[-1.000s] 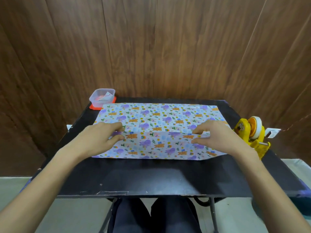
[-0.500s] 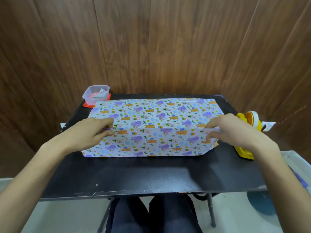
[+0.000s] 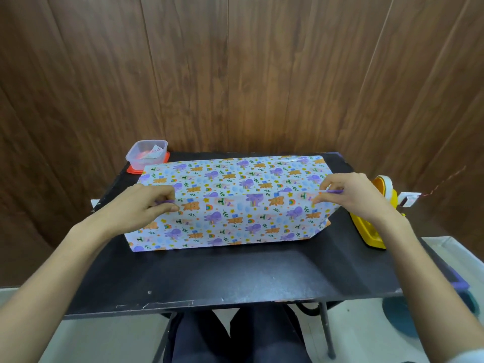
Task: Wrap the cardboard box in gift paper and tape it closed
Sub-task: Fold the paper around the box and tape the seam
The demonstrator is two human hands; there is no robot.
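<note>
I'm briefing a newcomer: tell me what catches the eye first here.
Bright cartoon-printed gift paper fills the middle of the black table, the left hand and right hand pinching its raised fold at either end. A yellow tape dispenser sits at the table's right edge.

1. Near strip of the desk [image 3: 235, 273]: bare, open to approach from the person's side.
2. Centre: the gift paper [image 3: 230, 205] spans most of the desk's width. The left hand [image 3: 141, 205] and right hand [image 3: 353, 195] pinch its top fold at either end.
3. Far left corner: clear container [image 3: 146, 153] just beside the paper.
4. Right edge: yellow tape dispenser [image 3: 377, 224] close by the right hand; passage narrow.
5. Far side: wooden wall [image 3: 235, 74] closes it.
</note>
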